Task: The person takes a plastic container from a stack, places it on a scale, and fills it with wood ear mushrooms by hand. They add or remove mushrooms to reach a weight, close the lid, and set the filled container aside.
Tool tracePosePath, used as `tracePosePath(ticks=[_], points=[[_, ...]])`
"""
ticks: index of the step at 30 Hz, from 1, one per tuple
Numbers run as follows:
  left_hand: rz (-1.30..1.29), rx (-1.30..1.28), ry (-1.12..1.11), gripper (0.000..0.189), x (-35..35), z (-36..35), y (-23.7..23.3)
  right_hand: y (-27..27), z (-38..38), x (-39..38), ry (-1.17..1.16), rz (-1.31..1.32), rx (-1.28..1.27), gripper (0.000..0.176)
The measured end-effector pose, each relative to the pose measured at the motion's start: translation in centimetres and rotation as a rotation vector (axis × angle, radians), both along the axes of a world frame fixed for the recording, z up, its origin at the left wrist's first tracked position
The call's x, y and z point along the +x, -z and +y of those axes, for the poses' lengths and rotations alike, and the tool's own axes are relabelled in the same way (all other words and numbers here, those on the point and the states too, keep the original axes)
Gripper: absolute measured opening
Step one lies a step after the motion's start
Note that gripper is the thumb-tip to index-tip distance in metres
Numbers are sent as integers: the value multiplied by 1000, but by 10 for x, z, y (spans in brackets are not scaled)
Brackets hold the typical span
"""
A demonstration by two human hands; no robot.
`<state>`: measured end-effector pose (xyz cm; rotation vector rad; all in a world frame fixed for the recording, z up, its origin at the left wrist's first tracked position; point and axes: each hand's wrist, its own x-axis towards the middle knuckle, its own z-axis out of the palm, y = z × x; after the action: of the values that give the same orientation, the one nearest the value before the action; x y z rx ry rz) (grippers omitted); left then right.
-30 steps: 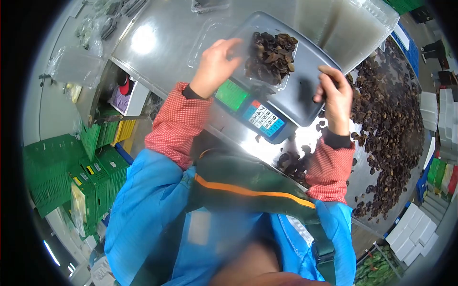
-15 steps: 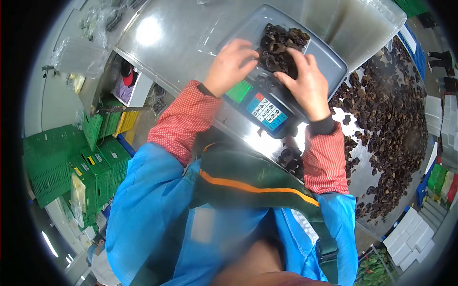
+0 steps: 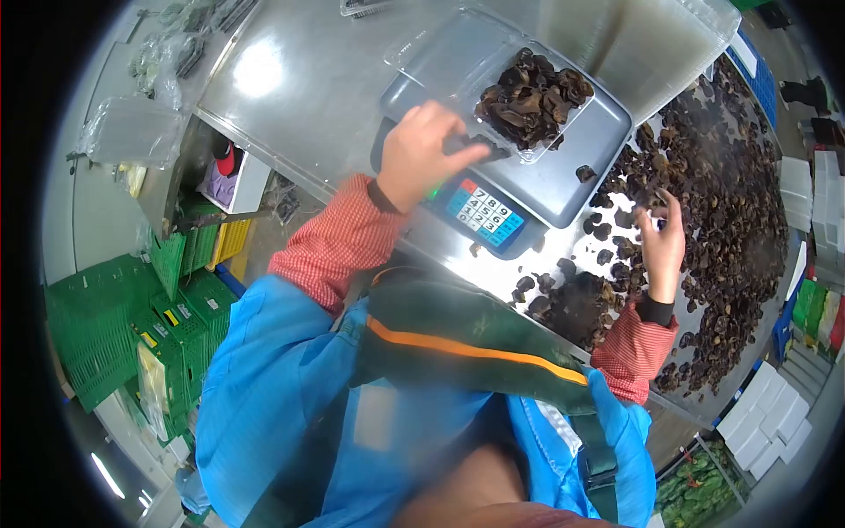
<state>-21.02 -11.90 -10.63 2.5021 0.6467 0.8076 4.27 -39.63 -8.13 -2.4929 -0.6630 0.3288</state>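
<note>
A clear plastic box holding dark, wrinkled fungus pieces point(image 3: 528, 104) sits on the grey tray of a scale point(image 3: 576, 189). Its clear lid is folded back to the upper left. My left hand point(image 3: 422, 158) is at the scale's left side, thumb apart from the fingers, with nothing visible in it. My right hand point(image 3: 664, 242) is right of the scale, over the loose fungus point(image 3: 722, 238), its thumb and fingertips curled around a small dark piece. One loose piece point(image 3: 585, 173) lies on the scale tray. The number keypad point(image 3: 484, 214) faces me; my left hand partly hides the display.
A large translucent bin point(image 3: 638, 44) stands beyond the scale on the metal table point(image 3: 290, 114). Green crates point(image 3: 106, 308) are stacked at the left, near an open compartment point(image 3: 251, 180). White foam boxes point(image 3: 766, 427) are at the lower right.
My right hand has left the box and moved right and down to the loose fungus. My left hand has drawn back slightly from the box. The box of fungus is now more exposed.
</note>
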Motion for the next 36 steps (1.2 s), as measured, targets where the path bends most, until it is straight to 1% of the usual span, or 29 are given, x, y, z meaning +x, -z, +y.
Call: tracePosePath(ticks=[2,4,5,6,7,8,10,12,13,15,16,17,20,21,22,23,24,26,29,32,33,36], points=[[45,34,-10,25,2,-11,-3,11,-5,-7,-62,-381,-114,53],[87,69,-30,27,8,-21,-3,21,15,-13,-41,-96,63,50],[81,49,-15,26,10,-24,-1,9,34,-31,-99,-114,141,44],[73,32,1,26,13,-26,4,12,48,-38,-194,-219,148,38],[64,16,16,26,15,-27,6,13,64,-47,-213,-232,135,32],[49,15,14,24,14,-29,3,11,80,-53,-258,-271,115,30],[21,12,11,21,9,-37,-3,18,108,-59,-324,-506,106,32],[38,-157,-1,20,2,-46,-7,24,125,-61,-373,-493,-63,30],[47,-241,-6,19,1,-48,-8,29,125,-60,-377,-479,-20,28],[-104,-391,-55,14,13,-44,-13,36,126,-58,-389,-456,68,26],[-181,-467,-85,11,20,-38,-15,35,121,-56,-353,-389,91,25],[-238,-509,-72,20,26,-26,-13,28,112,-58,-317,-318,112,23],[-299,-753,-26,34,43,-3,-21,7,72,-54,-200,-139,216,19],[-277,-766,-32,36,40,0,-23,5,59,-50,-148,-132,200,20],[-253,-779,-36,38,31,4,-25,-4,42,-49,-72,-37,236,22],[-225,-792,-38,41,22,10,-26,12,21,-36,-69,-126,245,22],[-248,-852,-67,39,10,16,-24,7,9,-34,34,-3,180,23],[-290,-971,-126,35,-15,32,-19,28,-23,-16,-7,-129,-90,25],[-455,-1269,-189,37,-34,46,-22,41,-43,-20,-66,-243,-167,27],[-599,-1445,-187,41,-33,47,-29,35,-34,-30,-52,-110,-61,28],[-592,-1474,-150,50,-32,49,-26,31,-26,-35,-51,-80,7,28],[-586,-1580,-173,63,-25,46,-31,28,-4,-40,-79,-75,56,29]])
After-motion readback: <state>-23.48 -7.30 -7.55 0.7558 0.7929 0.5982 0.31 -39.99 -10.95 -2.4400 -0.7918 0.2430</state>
